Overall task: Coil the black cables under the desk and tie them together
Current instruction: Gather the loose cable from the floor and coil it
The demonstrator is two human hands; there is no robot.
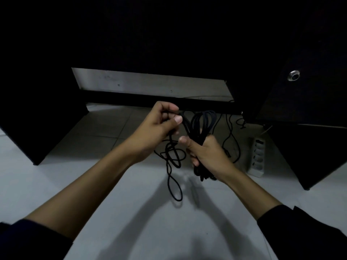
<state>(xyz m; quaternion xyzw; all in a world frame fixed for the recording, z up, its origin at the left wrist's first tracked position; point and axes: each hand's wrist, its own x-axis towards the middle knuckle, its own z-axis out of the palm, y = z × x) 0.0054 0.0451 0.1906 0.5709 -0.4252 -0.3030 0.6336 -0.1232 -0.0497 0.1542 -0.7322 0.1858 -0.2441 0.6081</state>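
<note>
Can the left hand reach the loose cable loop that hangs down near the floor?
Probably yes: the left hand already pinches that strand higher up, and nothing lies between it and the loose cable loop below.

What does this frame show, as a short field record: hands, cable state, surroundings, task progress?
left hand: pinches a cable strand
right hand: grips the coiled bundle
loose cable: hangs in loops to the floor
power strip: on the floor, right of the hands
progress: partly coiled, no tie visible
</note>
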